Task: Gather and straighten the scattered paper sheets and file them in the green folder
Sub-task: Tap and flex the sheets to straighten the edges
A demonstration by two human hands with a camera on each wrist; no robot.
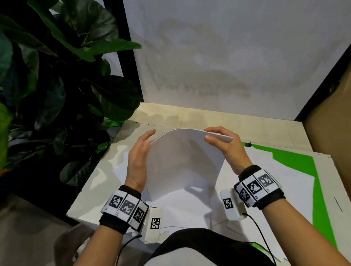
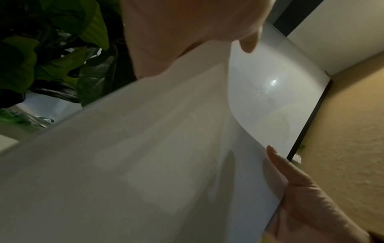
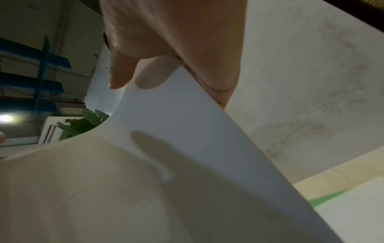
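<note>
Two bare hands hold a white stack of paper sheets upright above the white tabletop, its top edge bowed into an arch. The left hand lies flat against the stack's left edge, fingers straight and together. The right hand grips the right top corner, thumb in front and fingers curled over behind. More loose white sheets lie scattered flat beneath and to the right, overlapping the open bright green folder at the table's right side. A dark green broad-leaved plant stands far left, beside a pale smudged wall panel.
</note>
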